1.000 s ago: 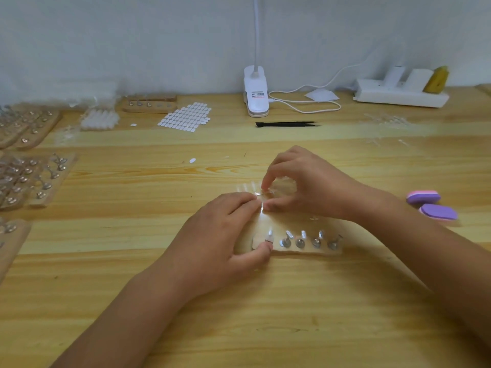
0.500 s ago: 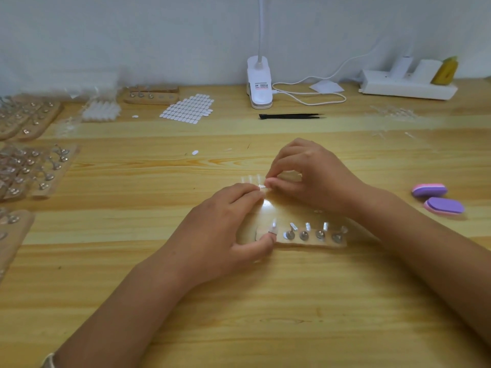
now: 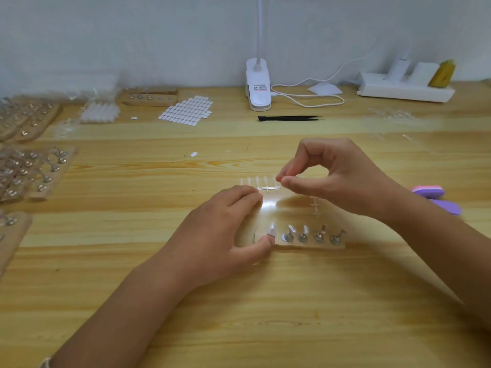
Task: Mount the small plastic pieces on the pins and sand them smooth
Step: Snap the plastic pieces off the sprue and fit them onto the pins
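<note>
A small wooden block (image 3: pixel 310 244) with a row of metal pins (image 3: pixel 303 236) lies at the middle of the table. My left hand (image 3: pixel 225 229) rests over its left end, fingertips on a clear strip of small plastic pieces (image 3: pixel 263 184), thumb by the leftmost pin. My right hand (image 3: pixel 332 176) hovers just behind the block, thumb and forefinger pinched together at the strip's right end; a tiny clear piece seems held there. Another short clear strip (image 3: pixel 314 205) lies under my right hand.
Purple and pink sanding blocks (image 3: pixel 438 199) lie at the right. Black tweezers (image 3: pixel 289 118), a white clip lamp (image 3: pixel 258 86) and a white sticker sheet (image 3: pixel 187 111) sit further back. More wooden pin blocks (image 3: pixel 32 171) crowd the left edge. A power strip (image 3: pixel 403 87) stands back right.
My right hand has lifted off the block and risen a little, its pinch now at the strip's right end. The left hand stays on the block and strip.
</note>
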`<state>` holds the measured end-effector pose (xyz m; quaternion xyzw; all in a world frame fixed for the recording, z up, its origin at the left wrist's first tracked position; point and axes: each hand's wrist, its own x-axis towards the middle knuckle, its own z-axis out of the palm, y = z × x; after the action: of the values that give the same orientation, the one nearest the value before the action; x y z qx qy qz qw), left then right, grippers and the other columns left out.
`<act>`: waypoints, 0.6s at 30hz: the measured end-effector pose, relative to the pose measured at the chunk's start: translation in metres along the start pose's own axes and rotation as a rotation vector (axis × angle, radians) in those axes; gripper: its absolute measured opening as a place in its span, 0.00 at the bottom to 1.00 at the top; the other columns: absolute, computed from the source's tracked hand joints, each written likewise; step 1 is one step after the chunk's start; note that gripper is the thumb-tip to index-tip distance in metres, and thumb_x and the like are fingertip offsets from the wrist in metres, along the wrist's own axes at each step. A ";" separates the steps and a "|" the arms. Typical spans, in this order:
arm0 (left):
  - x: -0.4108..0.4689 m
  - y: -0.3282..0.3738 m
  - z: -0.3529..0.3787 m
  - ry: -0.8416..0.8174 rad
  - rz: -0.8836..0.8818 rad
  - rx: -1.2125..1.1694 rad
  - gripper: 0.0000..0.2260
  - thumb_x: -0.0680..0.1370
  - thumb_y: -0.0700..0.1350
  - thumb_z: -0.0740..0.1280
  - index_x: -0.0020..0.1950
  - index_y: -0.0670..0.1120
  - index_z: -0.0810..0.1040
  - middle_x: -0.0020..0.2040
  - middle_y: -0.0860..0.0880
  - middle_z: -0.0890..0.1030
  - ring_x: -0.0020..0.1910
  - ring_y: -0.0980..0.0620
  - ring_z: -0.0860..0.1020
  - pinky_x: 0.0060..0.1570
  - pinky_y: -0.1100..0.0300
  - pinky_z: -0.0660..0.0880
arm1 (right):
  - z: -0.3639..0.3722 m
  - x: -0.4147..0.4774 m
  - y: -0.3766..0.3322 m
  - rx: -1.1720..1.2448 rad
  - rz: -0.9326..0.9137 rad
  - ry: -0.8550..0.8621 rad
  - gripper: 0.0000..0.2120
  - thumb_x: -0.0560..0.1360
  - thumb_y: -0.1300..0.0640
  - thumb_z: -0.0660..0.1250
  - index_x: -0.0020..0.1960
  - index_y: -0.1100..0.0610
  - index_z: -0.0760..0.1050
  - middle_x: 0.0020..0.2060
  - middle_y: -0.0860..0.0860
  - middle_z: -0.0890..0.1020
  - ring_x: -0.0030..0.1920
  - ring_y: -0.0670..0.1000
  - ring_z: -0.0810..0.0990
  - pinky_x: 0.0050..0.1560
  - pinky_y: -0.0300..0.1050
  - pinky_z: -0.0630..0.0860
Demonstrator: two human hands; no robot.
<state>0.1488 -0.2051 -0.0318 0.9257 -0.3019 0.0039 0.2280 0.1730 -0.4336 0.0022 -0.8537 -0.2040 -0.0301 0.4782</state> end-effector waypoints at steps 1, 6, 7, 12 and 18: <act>0.000 0.000 0.000 -0.002 0.000 0.003 0.32 0.72 0.66 0.61 0.73 0.53 0.69 0.72 0.61 0.67 0.70 0.64 0.64 0.64 0.70 0.62 | -0.002 -0.005 -0.003 0.015 -0.012 -0.009 0.07 0.70 0.59 0.78 0.41 0.58 0.81 0.40 0.48 0.87 0.47 0.48 0.85 0.54 0.41 0.79; -0.001 0.001 -0.001 -0.013 0.002 0.012 0.34 0.72 0.68 0.57 0.74 0.52 0.67 0.72 0.60 0.66 0.69 0.66 0.61 0.61 0.81 0.52 | -0.003 -0.033 -0.009 -0.073 -0.112 -0.020 0.10 0.70 0.49 0.76 0.45 0.55 0.84 0.41 0.45 0.86 0.46 0.48 0.85 0.53 0.44 0.78; -0.001 0.001 -0.001 -0.015 0.004 0.011 0.35 0.72 0.68 0.57 0.74 0.52 0.67 0.72 0.60 0.66 0.69 0.66 0.60 0.60 0.83 0.50 | 0.000 -0.040 -0.008 -0.090 -0.130 -0.014 0.10 0.70 0.48 0.76 0.45 0.54 0.84 0.42 0.45 0.86 0.47 0.48 0.85 0.53 0.46 0.78; -0.001 -0.001 0.000 -0.011 0.013 0.013 0.33 0.73 0.66 0.60 0.75 0.52 0.67 0.73 0.60 0.65 0.70 0.67 0.59 0.60 0.84 0.48 | 0.012 -0.064 0.002 -0.107 -0.144 0.058 0.11 0.70 0.50 0.78 0.50 0.51 0.84 0.49 0.43 0.84 0.55 0.48 0.83 0.57 0.44 0.76; -0.001 -0.003 0.000 -0.012 0.016 0.020 0.34 0.73 0.68 0.58 0.76 0.53 0.65 0.74 0.61 0.64 0.71 0.67 0.58 0.64 0.76 0.54 | 0.017 -0.063 0.003 -0.142 -0.145 0.071 0.11 0.70 0.50 0.75 0.51 0.49 0.84 0.52 0.39 0.83 0.58 0.46 0.81 0.59 0.43 0.75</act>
<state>0.1501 -0.2025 -0.0336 0.9255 -0.3105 0.0029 0.2169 0.1141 -0.4413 -0.0246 -0.8667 -0.2455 -0.1092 0.4202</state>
